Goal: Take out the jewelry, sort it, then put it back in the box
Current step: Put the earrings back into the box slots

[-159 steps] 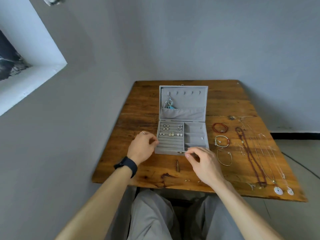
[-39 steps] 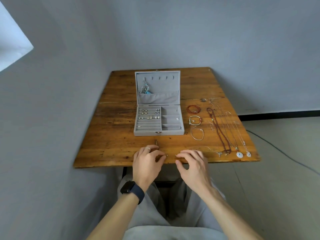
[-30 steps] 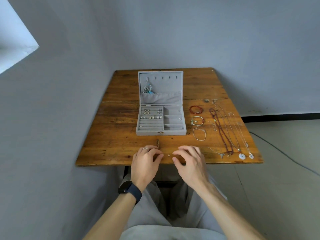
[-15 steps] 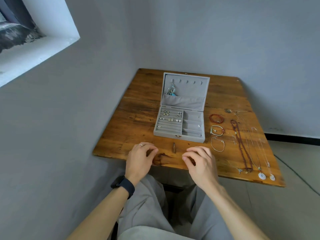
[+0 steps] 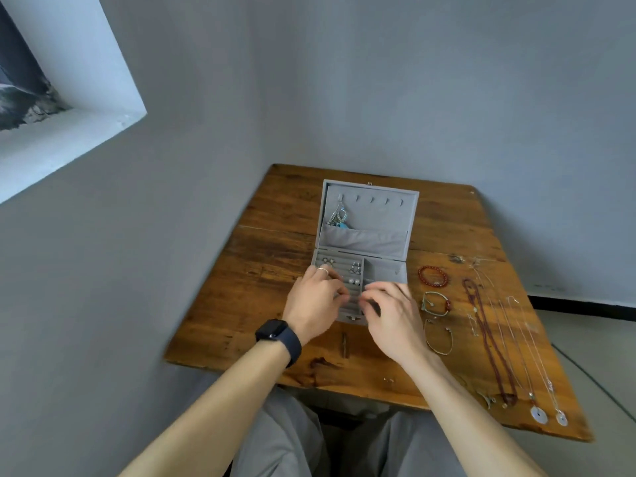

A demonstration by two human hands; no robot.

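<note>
Jewelry box (image 5: pixel 361 235): open, directly beyond both hands. Left hand (image 5: pixel 315 302) and right hand (image 5: pixel 392 316) hovered over its ring rows, fingers curled narrow; contents of either pinch unreadable. Left marginally nearer the rows.

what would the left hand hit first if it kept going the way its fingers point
Probably the ring-slot rows of the jewelry box: the left hand points right and slightly away, fingers already over them. Height above them is unclear; the right hand is close.

Box (image 5: pixel 364 235) mid-table (image 5: pixel 268 270); bracelets (image 5: pixel 434 276), necklaces (image 5: pixel 488 335) to right.
</note>
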